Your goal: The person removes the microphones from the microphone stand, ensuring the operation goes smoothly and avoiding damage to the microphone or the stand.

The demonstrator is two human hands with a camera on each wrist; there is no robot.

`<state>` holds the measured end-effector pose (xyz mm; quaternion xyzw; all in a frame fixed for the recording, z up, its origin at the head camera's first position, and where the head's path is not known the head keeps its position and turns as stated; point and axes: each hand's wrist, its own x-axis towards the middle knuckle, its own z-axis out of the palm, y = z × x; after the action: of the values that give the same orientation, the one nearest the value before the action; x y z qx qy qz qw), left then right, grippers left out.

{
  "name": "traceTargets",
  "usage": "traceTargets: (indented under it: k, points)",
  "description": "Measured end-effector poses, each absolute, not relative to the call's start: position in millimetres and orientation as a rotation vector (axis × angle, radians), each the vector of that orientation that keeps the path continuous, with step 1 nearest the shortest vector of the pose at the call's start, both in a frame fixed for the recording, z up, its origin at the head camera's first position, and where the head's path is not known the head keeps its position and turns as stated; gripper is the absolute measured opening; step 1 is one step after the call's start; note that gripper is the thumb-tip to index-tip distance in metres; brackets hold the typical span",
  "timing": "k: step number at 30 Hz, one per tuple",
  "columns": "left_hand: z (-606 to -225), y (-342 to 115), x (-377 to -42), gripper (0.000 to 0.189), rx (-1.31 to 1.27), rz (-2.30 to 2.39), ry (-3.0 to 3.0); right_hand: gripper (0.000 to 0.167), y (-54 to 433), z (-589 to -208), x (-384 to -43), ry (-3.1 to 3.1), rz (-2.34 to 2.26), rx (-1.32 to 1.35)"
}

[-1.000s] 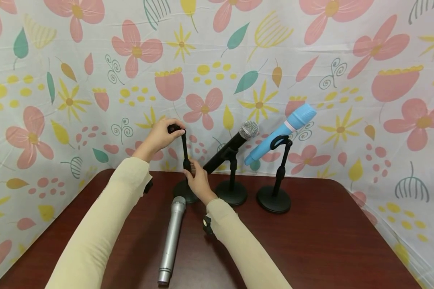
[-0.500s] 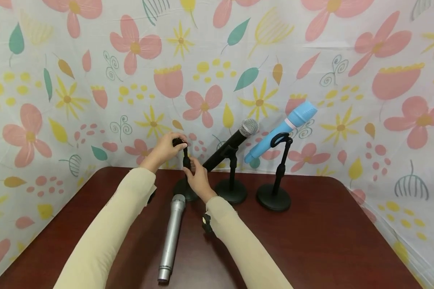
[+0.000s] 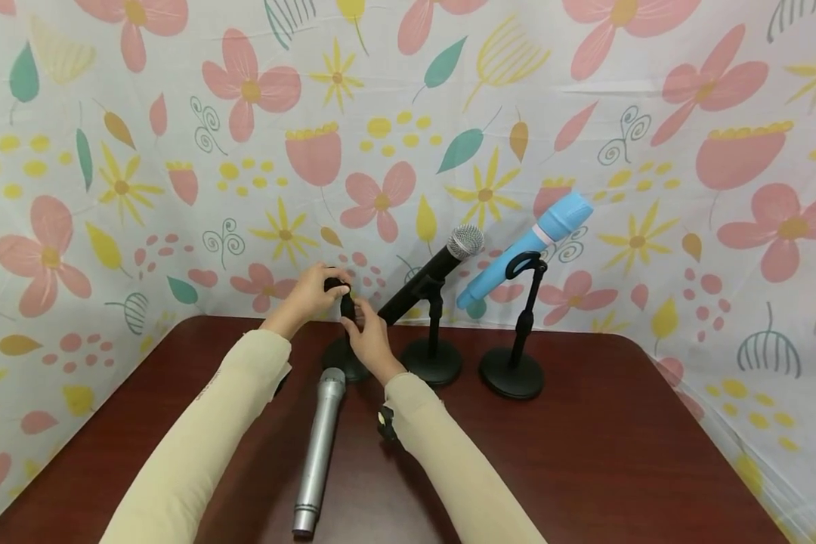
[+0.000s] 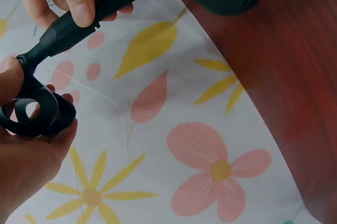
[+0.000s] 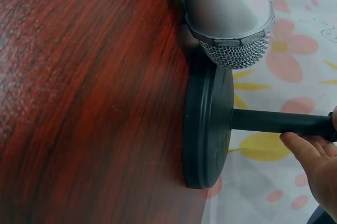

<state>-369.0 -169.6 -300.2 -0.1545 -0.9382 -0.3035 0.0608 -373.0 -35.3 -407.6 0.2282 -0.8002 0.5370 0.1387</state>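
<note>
A black desktop microphone stand (image 3: 340, 360) stands at the back left of the table. My left hand (image 3: 310, 296) grips its ring-shaped clip (image 4: 46, 112) at the top, thumb on the joint. Just below, my right hand (image 3: 370, 338) pinches the thicker collar of the pole (image 4: 71, 29) between thumb and fingers. The round base (image 5: 206, 124) rests on the table in the right wrist view. A silver microphone (image 3: 319, 453) lies in front of this stand, its mesh head (image 5: 236, 54) beside the base.
To the right, a black microphone (image 3: 425, 279) leans in a second stand (image 3: 433, 361). A blue microphone (image 3: 523, 253) tilts in a third stand (image 3: 512, 372). Behind the dark red table (image 3: 585, 453) hangs a flowered cloth (image 3: 408, 91).
My left hand has moved down with the clip, and the thin upper pole between the hands has shortened. My right hand has stayed at the collar. The microphones keep their places.
</note>
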Motion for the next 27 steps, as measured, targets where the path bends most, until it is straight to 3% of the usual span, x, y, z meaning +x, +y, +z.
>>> traceTargets:
  k: [14, 27]
  points:
    - [-297.3, -168.9, -368.3, 0.027, -0.471, -0.884, -2.859, 0.051, -25.4, -390.1, -354.8, -2.523, 1.441, 0.703]
    - [-299.6, -156.2, -356.7, 0.016, -0.521, -0.558, -2.699, 0.047, 4.0, -372.5, -328.0, -2.578, 1.325, 0.83]
